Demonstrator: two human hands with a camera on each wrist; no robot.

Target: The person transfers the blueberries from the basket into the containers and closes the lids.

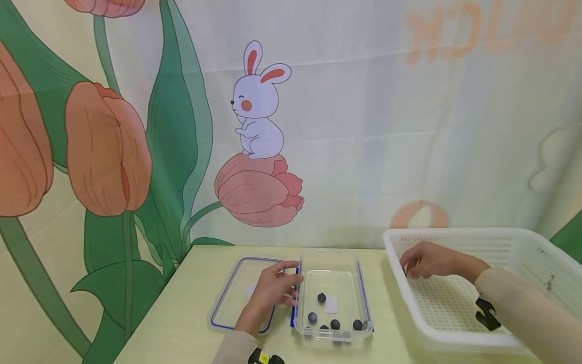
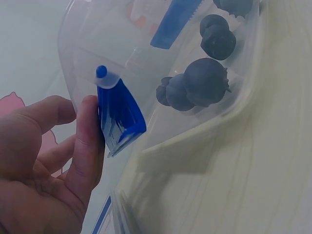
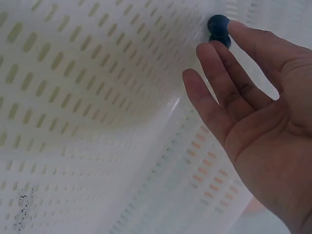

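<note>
Yellow table, bunny curtain behind. Left hand loose against clear box holding blueberries. Right hand flat, fingers straight, touching berry in white basket.

bright, even light | soft shadows | wrist views slightly blurred
</note>
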